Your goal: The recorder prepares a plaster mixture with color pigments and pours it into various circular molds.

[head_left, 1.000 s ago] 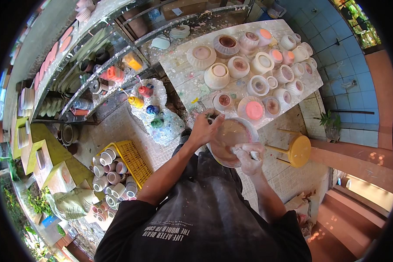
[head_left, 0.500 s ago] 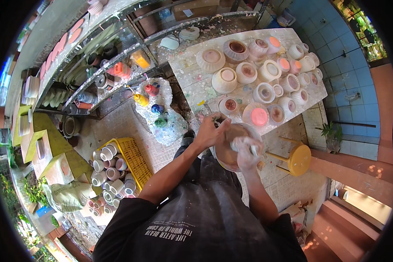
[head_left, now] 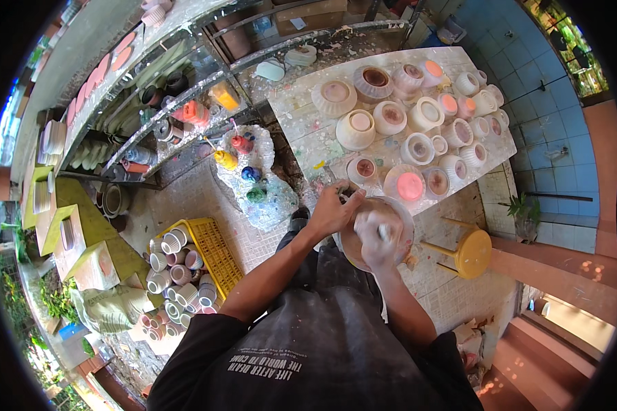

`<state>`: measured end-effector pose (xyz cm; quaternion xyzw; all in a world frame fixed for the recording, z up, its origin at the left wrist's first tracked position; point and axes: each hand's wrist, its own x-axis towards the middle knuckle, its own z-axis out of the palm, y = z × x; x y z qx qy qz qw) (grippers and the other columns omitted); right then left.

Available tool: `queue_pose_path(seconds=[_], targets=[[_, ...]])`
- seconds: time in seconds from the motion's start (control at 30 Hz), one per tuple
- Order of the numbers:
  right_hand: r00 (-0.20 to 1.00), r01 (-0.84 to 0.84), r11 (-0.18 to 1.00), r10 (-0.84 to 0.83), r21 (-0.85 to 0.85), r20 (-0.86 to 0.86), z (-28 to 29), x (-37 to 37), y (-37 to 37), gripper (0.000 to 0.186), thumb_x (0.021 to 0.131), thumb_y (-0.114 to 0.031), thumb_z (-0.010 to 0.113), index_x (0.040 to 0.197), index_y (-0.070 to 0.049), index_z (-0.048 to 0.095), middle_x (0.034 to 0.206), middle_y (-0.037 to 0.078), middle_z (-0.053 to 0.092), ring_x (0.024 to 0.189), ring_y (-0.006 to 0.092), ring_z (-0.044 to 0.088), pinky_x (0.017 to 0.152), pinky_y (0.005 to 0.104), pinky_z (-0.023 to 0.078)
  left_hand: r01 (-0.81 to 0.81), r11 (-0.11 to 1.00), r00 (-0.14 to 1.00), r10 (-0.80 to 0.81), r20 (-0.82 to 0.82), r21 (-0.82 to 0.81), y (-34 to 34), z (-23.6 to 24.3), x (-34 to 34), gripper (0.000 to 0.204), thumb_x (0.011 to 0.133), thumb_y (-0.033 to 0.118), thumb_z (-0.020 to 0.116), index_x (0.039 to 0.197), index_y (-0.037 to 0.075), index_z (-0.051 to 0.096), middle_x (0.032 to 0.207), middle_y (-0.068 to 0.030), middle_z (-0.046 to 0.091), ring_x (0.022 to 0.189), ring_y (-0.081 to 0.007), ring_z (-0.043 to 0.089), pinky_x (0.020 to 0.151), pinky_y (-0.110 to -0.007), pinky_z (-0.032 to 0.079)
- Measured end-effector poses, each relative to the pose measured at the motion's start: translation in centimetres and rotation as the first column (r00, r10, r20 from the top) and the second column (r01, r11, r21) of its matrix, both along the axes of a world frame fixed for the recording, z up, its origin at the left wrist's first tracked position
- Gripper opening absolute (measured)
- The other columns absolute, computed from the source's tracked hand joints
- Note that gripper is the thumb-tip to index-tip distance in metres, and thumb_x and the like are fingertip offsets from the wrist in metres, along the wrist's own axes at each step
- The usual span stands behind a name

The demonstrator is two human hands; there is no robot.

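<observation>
A round, pale-crusted bucket point(head_left: 353, 248) stands before me at the table's near edge, with brownish-grey contents. My left hand point(head_left: 334, 209) is closed at its upper left rim, fingers curled and apparently gripping the edge. Over the bucket's mouth, my right hand point(head_left: 378, 236) is closed in a fist, coated in whitish paste and a little blurred. Whatever it holds is hidden. Just beyond the bucket sit a pink-filled pot point(head_left: 405, 183) and a small whitish pot with a brown inside point(head_left: 362, 169).
Several pale pots point(head_left: 355, 130) crowd the splattered table point(head_left: 298, 109). Left of it, paint bottles point(head_left: 241, 144) stand on a crusted white block point(head_left: 271, 205). A yellow crate point(head_left: 216, 257) lies beside heaped ribbed pots point(head_left: 159, 281). A yellow stool point(head_left: 473, 253) stands at right.
My right hand has shifted slightly left within the bucket and its fingers have turned. My left hand stays at the rim. The whole view has drifted slightly.
</observation>
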<state>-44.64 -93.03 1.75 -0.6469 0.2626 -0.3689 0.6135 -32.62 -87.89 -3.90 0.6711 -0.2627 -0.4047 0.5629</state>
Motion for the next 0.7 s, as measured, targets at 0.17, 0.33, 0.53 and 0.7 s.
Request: queue_pose_path(seconds=[0.17,0.33,0.53,0.7], targets=[[0.986,-0.164,0.971,0.167,-0.172,0.0,0.4,-4.8,-1.4,0.037,0.076,0.011,0.056,0.057,-0.006,0.029,0.05,0.0,0.029,0.046,0.0073,0.029,0.042,0.0307,0.023,-0.024,1.0,0.999,0.024,0.032,-0.011,0.0,0.2,-0.2,0.031,0.09,0.029,0.066,0.089,-0.002,0.065,0.074,-0.0096,0.065,0.067,-0.0145,0.06,0.065,-0.031,0.048],[1.0,0.013,0.955,-0.015,-0.297,-0.003,-0.2,-1.0,-3.6,0.038,0.077,0.012,0.056,0.057,-0.005,0.028,0.05,0.001,0.03,0.045,0.008,0.029,0.041,0.0295,0.023,-0.018,1.0,0.994,0.017,0.106,0.011,-0.1,0.4,-0.2,0.03,0.09,0.028,0.066,0.089,-0.002,0.065,0.073,-0.0099,0.065,0.067,-0.0138,0.059,0.065,-0.031,0.048],[0.991,-0.1,0.981,0.113,-0.168,0.073,-1.5,-2.8,0.6,0.023,0.078,0.008,0.06,0.061,-0.001,0.047,0.059,0.005,0.055,0.048,0.0112,0.048,0.045,0.0308,0.037,0.021,0.998,0.999,-0.022,0.028,0.06,0.0,0.9,0.2,0.032,0.091,0.03,0.064,0.089,-0.002,0.065,0.075,-0.0117,0.066,0.068,-0.0155,0.06,0.067,-0.032,0.048],[0.993,-0.116,0.993,0.116,-0.036,0.018,-2.0,-5.5,-4.3,0.026,0.078,0.009,0.059,0.06,-0.003,0.046,0.058,0.003,0.053,0.049,0.0088,0.046,0.044,0.0293,0.034,-0.008,1.0,0.996,0.008,0.087,-0.007,-0.4,0.9,0.0,0.032,0.091,0.03,0.064,0.092,-0.002,0.065,0.077,-0.0126,0.066,0.071,-0.0165,0.061,0.069,-0.033,0.049]])
